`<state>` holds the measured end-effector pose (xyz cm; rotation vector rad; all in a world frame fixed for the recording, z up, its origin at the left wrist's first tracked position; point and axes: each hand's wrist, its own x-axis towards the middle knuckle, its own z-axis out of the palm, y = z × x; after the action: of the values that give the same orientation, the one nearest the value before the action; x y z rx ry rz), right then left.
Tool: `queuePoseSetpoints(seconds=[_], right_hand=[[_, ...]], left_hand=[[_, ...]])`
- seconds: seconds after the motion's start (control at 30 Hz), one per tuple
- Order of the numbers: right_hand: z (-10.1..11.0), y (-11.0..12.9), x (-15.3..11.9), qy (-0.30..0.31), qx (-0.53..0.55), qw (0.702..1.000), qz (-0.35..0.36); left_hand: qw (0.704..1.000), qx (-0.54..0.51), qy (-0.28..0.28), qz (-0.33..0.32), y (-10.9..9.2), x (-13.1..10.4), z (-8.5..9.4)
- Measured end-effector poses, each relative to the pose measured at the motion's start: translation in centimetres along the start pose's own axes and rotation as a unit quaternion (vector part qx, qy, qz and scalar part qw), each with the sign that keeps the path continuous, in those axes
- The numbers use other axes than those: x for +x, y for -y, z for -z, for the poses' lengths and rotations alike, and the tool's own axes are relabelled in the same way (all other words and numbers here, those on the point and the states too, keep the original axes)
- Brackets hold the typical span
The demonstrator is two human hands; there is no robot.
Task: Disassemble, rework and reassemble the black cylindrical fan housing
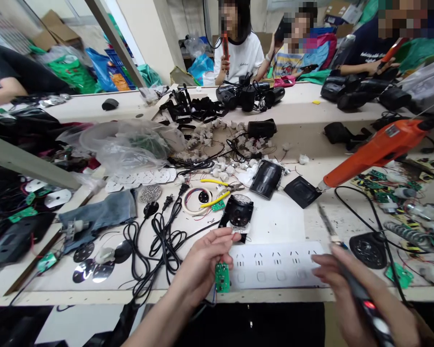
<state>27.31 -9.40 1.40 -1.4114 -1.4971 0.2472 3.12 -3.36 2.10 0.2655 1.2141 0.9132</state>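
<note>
My left hand is closed in a pinch at the front of the bench. A small green circuit board hangs under its fingers, with thin wires by the fingertips. My right hand, slightly blurred, grips a soldering iron with a red light on its handle. The iron's tip points up and away, above the bench. Between the hands lies a white power strip panel with socket slots. Just beyond my left fingertips sits a black round-topped device part.
Black power cords coil at left near yellow-handled pliers and a wire roll. An orange electric screwdriver slants down at right over a black square part. Circuit boards pile up farther right. Co-workers sit across the bench.
</note>
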Motion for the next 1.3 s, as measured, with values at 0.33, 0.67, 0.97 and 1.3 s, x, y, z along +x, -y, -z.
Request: queuePoseSetpoints(seconds=[0.33,0.67,0.97,1.3], right_hand=[[-2.8,1.9,0.8,0.142,0.085,0.982,0.091],[-2.7,3.8,-1.4,0.103,0.053,0.984,-0.137],[-4.1,3.4,-1.1,0.094,0.077,0.974,-0.191],[-5.2,2.6,-0.9,0.135,0.102,0.967,-0.191]], left_hand=[[0.992,0.105,0.017,-0.075,2.2,-0.4,1.6],[0.986,0.136,0.006,-0.099,2.4,-1.1,1.0],[0.983,0.159,0.011,-0.087,1.9,-0.2,0.9],[0.981,0.172,0.008,-0.086,1.9,0.0,0.9]])
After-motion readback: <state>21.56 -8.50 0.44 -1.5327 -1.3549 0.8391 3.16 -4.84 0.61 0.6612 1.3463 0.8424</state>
